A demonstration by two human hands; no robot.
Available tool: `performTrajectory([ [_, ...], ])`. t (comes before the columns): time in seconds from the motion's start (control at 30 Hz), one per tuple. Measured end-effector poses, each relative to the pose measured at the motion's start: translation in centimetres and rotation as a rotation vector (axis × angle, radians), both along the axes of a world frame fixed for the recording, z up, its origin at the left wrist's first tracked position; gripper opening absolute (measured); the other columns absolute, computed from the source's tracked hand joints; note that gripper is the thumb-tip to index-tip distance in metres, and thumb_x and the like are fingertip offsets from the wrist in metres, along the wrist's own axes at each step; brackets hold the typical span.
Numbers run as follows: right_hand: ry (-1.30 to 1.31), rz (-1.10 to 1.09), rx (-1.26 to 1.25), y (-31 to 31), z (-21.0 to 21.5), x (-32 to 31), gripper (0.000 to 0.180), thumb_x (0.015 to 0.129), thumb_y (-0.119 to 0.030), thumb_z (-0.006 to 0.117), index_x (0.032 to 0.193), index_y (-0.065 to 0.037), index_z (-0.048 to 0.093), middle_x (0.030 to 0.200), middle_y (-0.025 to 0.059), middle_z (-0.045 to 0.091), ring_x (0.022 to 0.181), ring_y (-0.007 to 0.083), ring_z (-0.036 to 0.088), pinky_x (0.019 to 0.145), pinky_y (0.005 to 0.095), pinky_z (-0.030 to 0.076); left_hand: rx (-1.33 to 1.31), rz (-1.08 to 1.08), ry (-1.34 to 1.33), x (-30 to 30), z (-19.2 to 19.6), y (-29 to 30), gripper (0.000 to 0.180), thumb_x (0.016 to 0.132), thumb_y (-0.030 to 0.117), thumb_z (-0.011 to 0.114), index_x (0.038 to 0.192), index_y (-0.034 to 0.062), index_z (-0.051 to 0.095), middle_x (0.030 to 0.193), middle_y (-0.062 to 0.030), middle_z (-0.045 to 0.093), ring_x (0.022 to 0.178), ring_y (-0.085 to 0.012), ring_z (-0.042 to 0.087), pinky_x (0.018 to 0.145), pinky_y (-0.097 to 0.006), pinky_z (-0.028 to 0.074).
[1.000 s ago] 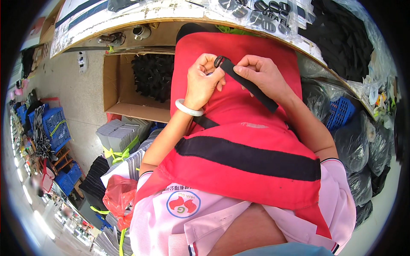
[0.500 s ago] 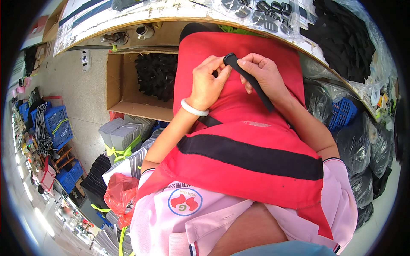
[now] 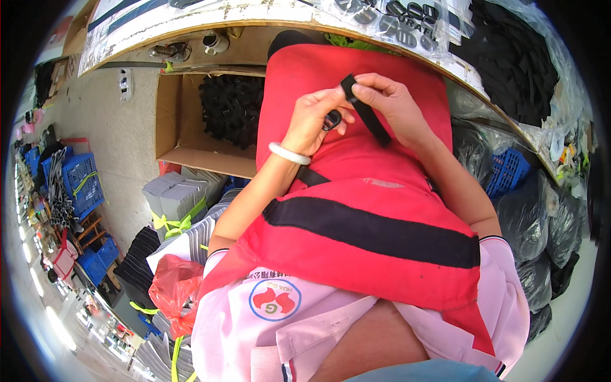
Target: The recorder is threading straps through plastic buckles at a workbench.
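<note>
Black strap (image 3: pixel 364 109) pinched in right hand (image 3: pixel 394 105) grip; left hand (image 3: pixel 312 121) clasps black buckle (image 3: pixel 333 119).

The red vest (image 3: pixel 375 191) spreads over the lap with open surface all along its near half, crossed only by a flat black band (image 3: pixel 369 232), so a hand can pass freely there. At its far end the left hand (image 3: pixel 312 121) and right hand (image 3: pixel 391 102) meet on a black strap (image 3: pixel 366 114), close under the workbench edge (image 3: pixel 254 16), leaving little room beyond. To the left an open cardboard box (image 3: pixel 184 127) of black parts blocks the way; to the right, black bags (image 3: pixel 534 223) crowd close.
</note>
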State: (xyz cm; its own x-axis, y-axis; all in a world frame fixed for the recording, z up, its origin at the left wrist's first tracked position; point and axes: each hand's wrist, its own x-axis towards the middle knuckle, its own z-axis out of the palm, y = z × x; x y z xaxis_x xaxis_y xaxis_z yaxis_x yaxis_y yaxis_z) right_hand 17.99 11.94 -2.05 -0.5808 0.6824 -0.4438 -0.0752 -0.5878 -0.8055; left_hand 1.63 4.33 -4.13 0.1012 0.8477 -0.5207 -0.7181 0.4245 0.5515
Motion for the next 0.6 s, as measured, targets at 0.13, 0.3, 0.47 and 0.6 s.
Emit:
performTrajectory([
  [0.13,-0.172,-0.066,0.756,-0.6,1.0,0.2,0.012,0.089,-0.008,0.066,0.1,-0.002,0.065,0.09,0.0011,0.059,0.074,0.0075,0.054,0.07,0.0208,0.044,0.077,0.058,0.172,0.3,0.5,0.7,0.021,0.092,0.013,0.064,0.102,-0.0054,0.068,0.086,-0.0139,0.069,0.057,-0.0171,0.064,0.043,-0.023,0.047],
  [0.3,-0.209,0.062,0.559,0.4,3.5,1.5,0.012,0.091,-0.012,0.064,0.085,-0.002,0.063,0.076,-0.0026,0.055,0.064,0.0035,0.047,0.056,0.0199,0.038,0.141,0.122,0.425,0.0,1.2,1.2,0.021,0.091,0.012,0.066,0.102,-0.0055,0.069,0.07,-0.0098,0.069,0.052,-0.0084,0.058,0.041,-0.019,0.041],
  [0.47,-0.459,0.356,0.339,0.7,2.9,1.6,0.019,0.09,-0.021,0.065,0.082,-0.003,0.064,0.063,-0.0056,0.05,0.054,0.0024,0.042,0.049,0.0207,0.033,0.143,0.044,0.548,0.0,1.1,0.5,0.018,0.089,0.009,0.068,0.102,-0.0028,0.071,0.077,-0.009,0.069,0.05,-0.006,0.053,0.041,-0.018,0.038],
  [0.6,-0.411,0.229,0.215,0.5,2.3,0.9,0.019,0.089,-0.02,0.066,0.081,-0.003,0.065,0.062,-0.0042,0.052,0.051,0.0027,0.042,0.045,0.0207,0.032,0.268,0.089,0.601,0.3,0.8,0.3,0.017,0.087,0.006,0.069,0.102,-0.0018,0.071,0.08,-0.0061,0.068,0.051,-0.0049,0.053,0.04,-0.017,0.037],
])
